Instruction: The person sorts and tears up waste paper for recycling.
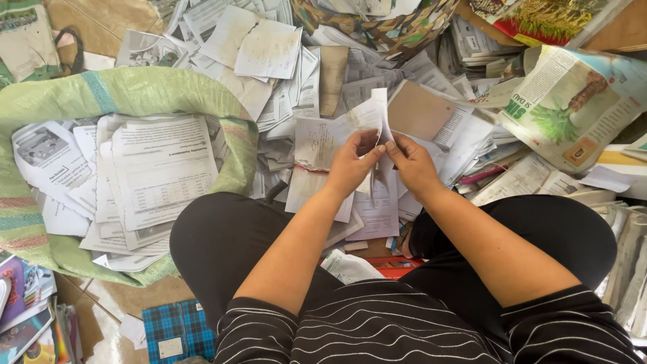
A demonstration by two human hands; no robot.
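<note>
My left hand (352, 164) and my right hand (412, 164) meet in front of me, both pinching a thin bundle of printed white pages (323, 138) with a torn, reddish bound edge. The left hand grips the wider part of the pages. My right hand pulls a narrow strip or sheet (381, 111) that stands upright between the two thumbs. I sit on the floor in dark trousers with my knees apart, and more loose sheets (374, 216) lie between them under my hands.
A green woven sack (135, 91) at the left holds a stack of printed pages (158, 168). A big heap of loose papers (283, 61) covers the floor ahead. Colour newsprint (573, 101) lies at the right, a blue plaid booklet (176, 330) and magazines (23, 303) at the lower left.
</note>
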